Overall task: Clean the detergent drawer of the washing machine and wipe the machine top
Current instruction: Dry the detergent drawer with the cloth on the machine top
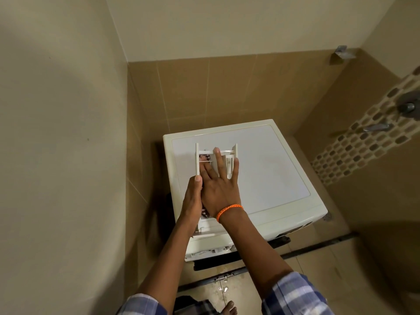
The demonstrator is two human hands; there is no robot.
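Right now the person stands at a white washing machine (261, 169) pushed into the corner of a tiled room, and the detergent drawer (216, 155) lies out of its slot, flat on the left half of the machine top, its long side running away from the person. The left hand (193, 198) grips the drawer's left side wall near its close end, thumb curled over the rail. The right hand (219, 187) lies inside the drawer with straight, spread fingers pressing down; a patterned cloth (205, 213) shows under the palm at the wrist, and a bit of it shows again past the fingertips in the far left compartment. An orange bracelet (229, 211) circles the right wrist, and both forearms come out of blue checked sleeves (293, 294).

Below the front edge of the machine, the open drawer slot (211, 250) shows in the control panel. On the tiled floor (318, 264) in front of it lie wet patches, and a bare foot (229, 309) stands near them. On the right wall, beside a mosaic strip, 2 metal tap fittings (377, 127) stick out.
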